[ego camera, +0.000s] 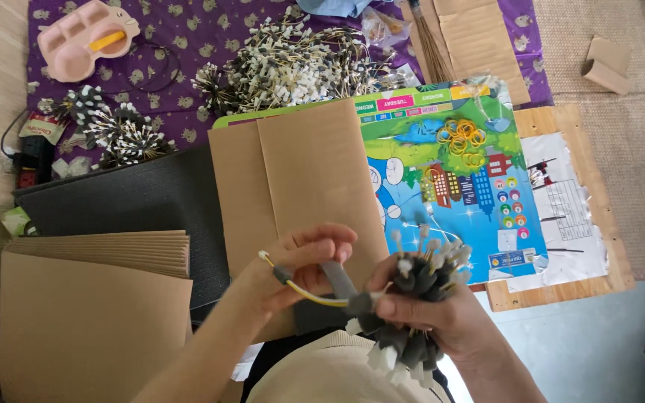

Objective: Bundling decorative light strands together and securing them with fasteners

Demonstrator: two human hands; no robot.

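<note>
Dozens of short cables with grey sleeves and white plug ends make up the bundle [412, 287], which bristles outward low in the middle of the view, over a brown cardboard sheet [300, 179]. One yellow wire [311, 293] with a grey sleeve runs from the bundle toward the left. Right hand [442, 317] is clenched around the bundle's middle, knuckles up, wrist angled in from below. Left hand [293, 272] pinches the yellow wire between thumb and curled fingers, forearm rising from the lower left. Stacked cardboard [98, 298] lies close on the left, a colourful board [457, 172] just beyond the bundle, and a wooden board [591, 201] to the right.
</note>
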